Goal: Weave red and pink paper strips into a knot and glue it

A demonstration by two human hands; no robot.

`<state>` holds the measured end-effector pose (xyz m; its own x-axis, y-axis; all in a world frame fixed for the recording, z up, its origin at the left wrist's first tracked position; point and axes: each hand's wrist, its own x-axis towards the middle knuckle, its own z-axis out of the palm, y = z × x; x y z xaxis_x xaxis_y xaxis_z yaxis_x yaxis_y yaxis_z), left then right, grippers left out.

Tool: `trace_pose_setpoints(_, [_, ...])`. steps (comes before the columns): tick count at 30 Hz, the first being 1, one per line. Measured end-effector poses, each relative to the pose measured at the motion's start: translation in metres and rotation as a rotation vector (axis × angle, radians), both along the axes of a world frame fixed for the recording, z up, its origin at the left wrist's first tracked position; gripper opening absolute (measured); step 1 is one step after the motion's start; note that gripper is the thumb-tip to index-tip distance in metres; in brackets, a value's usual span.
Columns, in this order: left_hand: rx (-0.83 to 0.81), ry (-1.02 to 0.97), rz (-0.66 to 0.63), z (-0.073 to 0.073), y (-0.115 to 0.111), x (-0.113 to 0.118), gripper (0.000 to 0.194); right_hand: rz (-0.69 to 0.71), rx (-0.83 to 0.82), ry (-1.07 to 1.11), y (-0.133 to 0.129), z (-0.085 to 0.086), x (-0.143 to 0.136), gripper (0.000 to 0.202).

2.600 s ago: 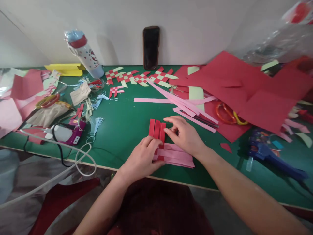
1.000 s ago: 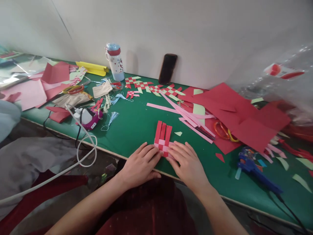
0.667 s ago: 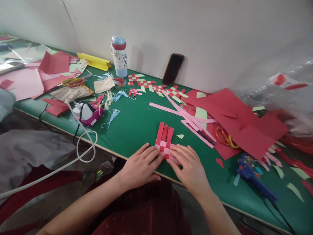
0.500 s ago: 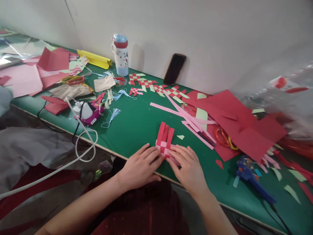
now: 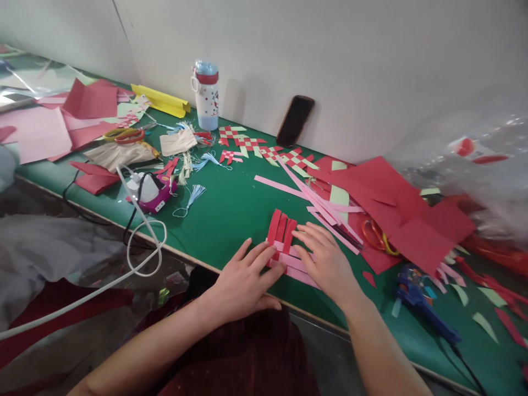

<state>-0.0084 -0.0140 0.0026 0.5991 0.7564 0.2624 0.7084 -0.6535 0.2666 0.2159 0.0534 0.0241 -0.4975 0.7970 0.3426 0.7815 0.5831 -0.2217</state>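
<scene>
A small woven piece of red and pink paper strips lies near the table's front edge. My left hand rests over its left side, fingers stretched out and pressing it down. Several red strips point away from me, while pink strips run out to the right under my right hand. The thumb and bent forefinger of that hand close at the rightmost red strip. Part of the weave is covered by my fingers.
Loose pink strips, red sheets and scissors lie to the right, with a blue glue gun nearer. Finished woven pieces, a phone and a bottle are behind. A white cable hangs at left.
My right hand has moved up from the weave's lower right to the red strips. More of the pink strips shows on the right. My left hand stays on the weave.
</scene>
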Motion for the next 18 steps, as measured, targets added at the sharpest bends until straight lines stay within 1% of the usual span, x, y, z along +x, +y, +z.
trace_pose_setpoints(3, [0.010, 0.030, -0.002, 0.000, 0.002, 0.001, 0.071, -0.089, -0.046, 0.019, -0.005, -0.005, 0.007, 0.027])
trace_pose_setpoints(8, [0.036, 0.082, -0.021, -0.006, 0.003, 0.000, 0.070, -0.241, -0.067, 0.023, -0.015, -0.013, 0.023, 0.031])
trace_pose_setpoints(12, [0.043, 0.100, -0.017, -0.011, 0.002, 0.000, 0.069, -0.300, -0.103, 0.007, -0.019, -0.016, 0.024, 0.032])
trace_pose_setpoints(18, [0.047, 0.109, -0.008, -0.011, 0.001, 0.000, 0.069, -0.330, -0.132, 0.010, -0.019, -0.016, 0.021, 0.032])
